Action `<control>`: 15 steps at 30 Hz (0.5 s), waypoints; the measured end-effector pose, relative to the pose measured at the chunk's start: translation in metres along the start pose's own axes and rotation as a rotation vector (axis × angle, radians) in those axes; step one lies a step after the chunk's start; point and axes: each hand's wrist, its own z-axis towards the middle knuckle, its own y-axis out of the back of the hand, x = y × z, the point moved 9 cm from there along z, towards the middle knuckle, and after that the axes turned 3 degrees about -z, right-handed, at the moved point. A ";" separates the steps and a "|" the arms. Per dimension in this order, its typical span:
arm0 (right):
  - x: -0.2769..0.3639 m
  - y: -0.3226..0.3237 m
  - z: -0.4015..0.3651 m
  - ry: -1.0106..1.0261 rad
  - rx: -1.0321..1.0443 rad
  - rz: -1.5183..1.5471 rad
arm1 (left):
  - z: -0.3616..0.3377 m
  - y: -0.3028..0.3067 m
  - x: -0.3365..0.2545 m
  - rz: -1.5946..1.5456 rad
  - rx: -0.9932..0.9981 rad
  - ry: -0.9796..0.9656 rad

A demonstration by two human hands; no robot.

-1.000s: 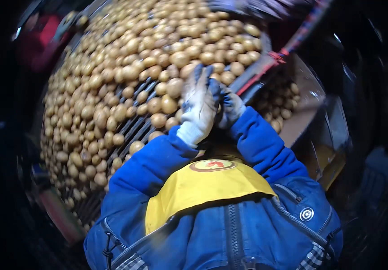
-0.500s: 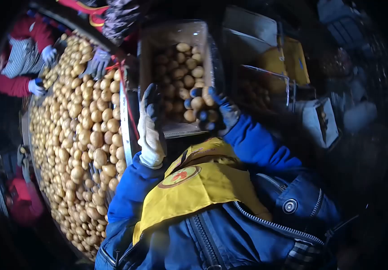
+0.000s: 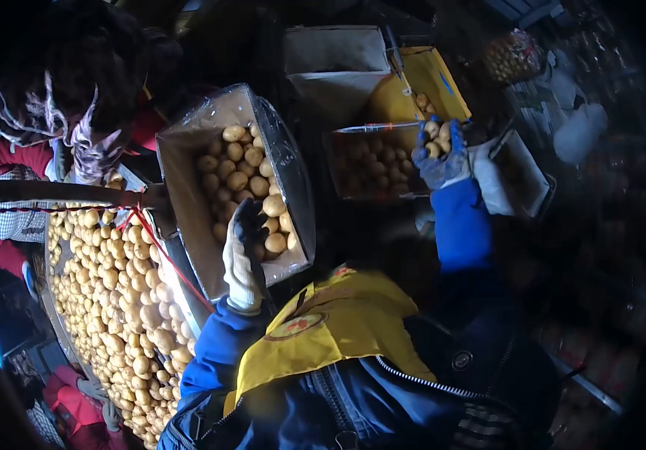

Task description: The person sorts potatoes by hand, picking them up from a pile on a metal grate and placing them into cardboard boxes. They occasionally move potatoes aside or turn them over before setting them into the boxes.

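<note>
My right hand (image 3: pixel 443 166), in a white glove with a blue coating, is stretched out to the right. Its fingers cup several small potatoes (image 3: pixel 435 139), palm up. Beneath and around it are a yellow-sided container (image 3: pixel 443 75) and a dark container of potatoes (image 3: pixel 379 166). In a similar glove, my left hand (image 3: pixel 242 255) reaches over the near side of a cardboard box (image 3: pixel 185 196). Its fingers are stretched out, with the dark fingertips beside the larger potatoes (image 3: pixel 239 181) inside. The box stands tilted, with a clear plastic liner over its rim.
Many potatoes (image 3: pixel 116 300) cover the sorting table to my left, where a dark bar (image 3: pixel 60 195) and red cord (image 3: pixel 173 262) cross its edge. Co-workers in red (image 3: pixel 79 405) stand along it. A white bin (image 3: pixel 530 176) and a bag of potatoes (image 3: pixel 514 56) are at right.
My right hand has carried the potatoes from over the cardboard box out to the containers at right. My left hand has stayed by the box, fingers now over its near side. The view has turned right.
</note>
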 end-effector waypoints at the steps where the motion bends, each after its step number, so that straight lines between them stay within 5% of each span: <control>1: 0.008 0.006 0.023 0.023 -0.110 0.006 | 0.002 0.002 0.001 0.001 -0.015 -0.001; 3: 0.015 -0.011 0.081 0.066 -0.133 0.033 | 0.001 0.005 -0.009 0.090 -0.040 -0.088; 6: 0.014 -0.045 0.201 -0.015 0.324 -0.126 | -0.002 0.019 -0.011 0.042 -0.143 -0.062; 9: 0.015 -0.028 0.268 0.310 -0.545 -0.847 | -0.007 0.039 -0.012 0.069 -0.288 -0.060; 10: 0.028 0.028 0.339 0.297 -0.527 -0.850 | -0.009 0.047 -0.009 0.045 -0.342 -0.049; 12: -0.028 0.105 0.457 0.147 -0.267 0.626 | -0.012 0.055 -0.012 0.045 -0.396 -0.068; 13: -0.021 0.106 0.444 0.304 -0.272 0.278 | -0.015 0.059 -0.014 0.048 -0.424 -0.085; 14: 0.000 0.086 0.383 0.300 -0.277 0.275 | -0.016 0.060 -0.014 0.048 -0.427 -0.078; 15: -0.019 0.038 0.332 0.112 -0.368 -0.059 | -0.016 0.061 -0.014 0.028 -0.434 -0.076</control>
